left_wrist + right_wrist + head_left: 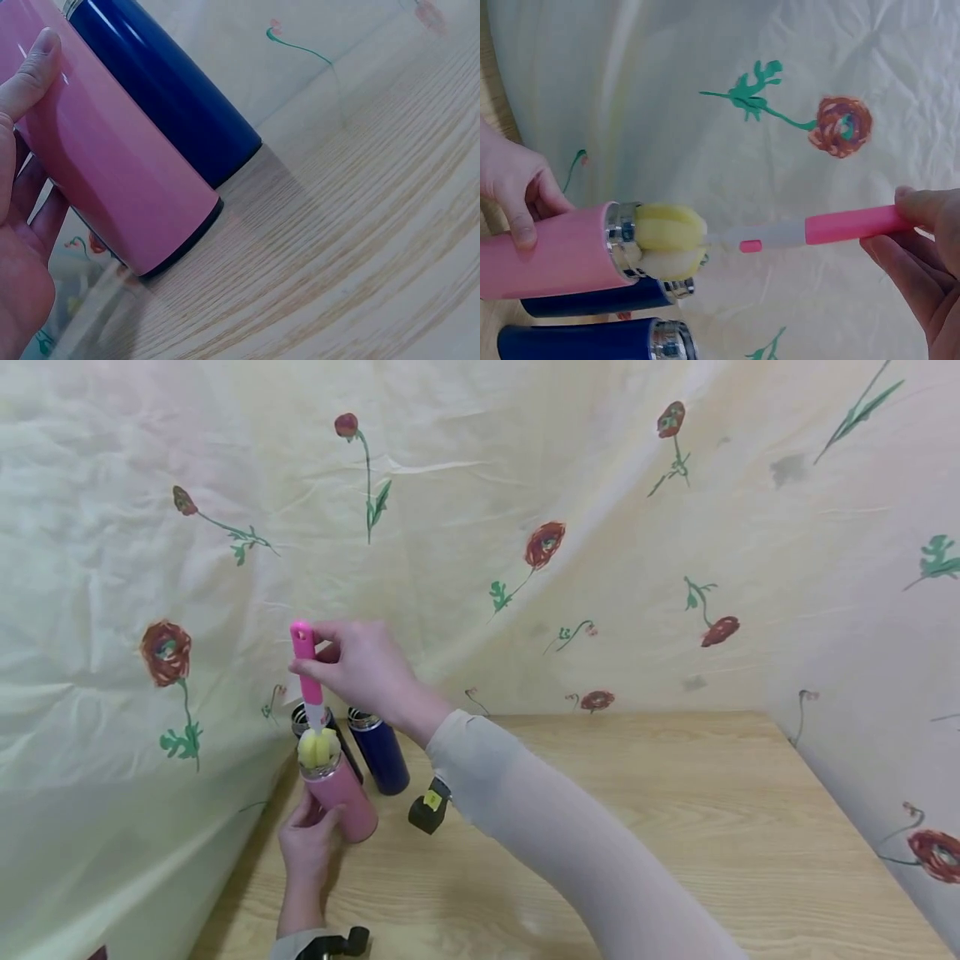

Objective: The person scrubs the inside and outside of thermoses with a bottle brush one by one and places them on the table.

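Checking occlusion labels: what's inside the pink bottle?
A sponge brush head sits at the mouth of the pink bottle; how far it reaches in, and anything deeper, is covered.

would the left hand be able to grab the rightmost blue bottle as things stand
Probably not: the left hand holds the pink bottle, which sits between it and the blue bottle.

One pink bottle [342, 799] and two dark blue bottles [380, 758], giving three bottles in total; one sponge brush [776, 235]; two hands, namely one left hand [307, 843] and one right hand [366, 667]; two black wrist devices [427, 814]; one wooden table [637, 810].
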{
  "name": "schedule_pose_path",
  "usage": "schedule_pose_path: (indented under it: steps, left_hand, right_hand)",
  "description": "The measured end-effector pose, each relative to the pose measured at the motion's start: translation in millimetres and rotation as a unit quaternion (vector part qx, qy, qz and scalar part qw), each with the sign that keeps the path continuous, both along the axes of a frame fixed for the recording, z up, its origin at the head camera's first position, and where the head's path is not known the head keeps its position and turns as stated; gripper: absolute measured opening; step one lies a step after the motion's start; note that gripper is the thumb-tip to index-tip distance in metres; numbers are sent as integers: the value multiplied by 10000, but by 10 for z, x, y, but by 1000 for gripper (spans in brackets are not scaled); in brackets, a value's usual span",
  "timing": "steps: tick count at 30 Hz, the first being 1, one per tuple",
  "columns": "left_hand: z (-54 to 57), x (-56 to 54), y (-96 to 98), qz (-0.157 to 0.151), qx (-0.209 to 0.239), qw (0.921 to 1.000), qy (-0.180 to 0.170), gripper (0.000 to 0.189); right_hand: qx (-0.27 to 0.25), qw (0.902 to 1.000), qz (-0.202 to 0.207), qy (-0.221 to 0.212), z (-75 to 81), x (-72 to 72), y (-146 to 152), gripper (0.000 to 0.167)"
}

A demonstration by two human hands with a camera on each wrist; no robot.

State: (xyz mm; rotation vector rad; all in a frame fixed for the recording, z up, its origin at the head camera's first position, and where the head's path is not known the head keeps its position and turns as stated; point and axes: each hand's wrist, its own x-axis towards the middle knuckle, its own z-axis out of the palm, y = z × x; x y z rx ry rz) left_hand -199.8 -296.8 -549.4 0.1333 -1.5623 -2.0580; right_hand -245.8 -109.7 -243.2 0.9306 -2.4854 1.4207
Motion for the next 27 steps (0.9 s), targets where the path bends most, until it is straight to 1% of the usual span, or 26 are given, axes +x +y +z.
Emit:
schedule_pose_path:
  steps: [4, 6, 8, 11, 12, 14, 15, 17, 19, 22, 24, 27]
  left_hand:
    - [7, -3, -12, 2, -37, 10000, 30, 66]
    - [19, 2, -18, 3, -55, 10000, 15, 66]
    - [34, 11, -23, 32, -78, 10000, -3, 66]
    - [54, 21, -32, 77, -73, 9999, -4, 66]
    - [56, 20, -36, 96, -65, 9999, -2, 66]
    - [56, 15, -43, 103, -38, 9999, 35, 66]
    - [53, 10, -47, 108, -34, 9999, 47, 66]
    - [42, -4, -52, 112, -43, 9999, 84, 67]
    - [18, -23, -61, 89, -40, 9999, 101, 67]
    - [-23, -34, -69, 110, -121, 9999, -20, 68]
    - [-45, -38, -70, 117, -176, 9997, -100, 68]
    - [-52, -36, -60, 158, -289, 9993, -151, 69]
  right_hand:
    - [95, 9996, -249, 113, -50, -17, -60, 29]
    - [143, 9995, -264, 73, -57, -23, -87, 28]
    - [231, 9996, -146, -105, -49, -25, -116, 30]
    - [419, 9981, 212, -394, -47, -28, -162, 32]
    - [503, 9971, 313, -470, -60, -32, -182, 30]
    - [633, 9960, 468, -431, -117, -45, -213, 26]
    - [679, 9956, 524, -369, -160, -56, -227, 23]
    - [941, 9937, 605, -46, -290, -91, -247, 15]
    - [1250, 9890, 737, 282, -466, -123, -259, 10]
    - [1577, 9836, 742, 468, -756, -138, -277, 9]
    - [1557, 9850, 628, 386, -902, -138, -292, 12]
    - [1390, 9894, 384, 184, -1000, -145, -314, 16]
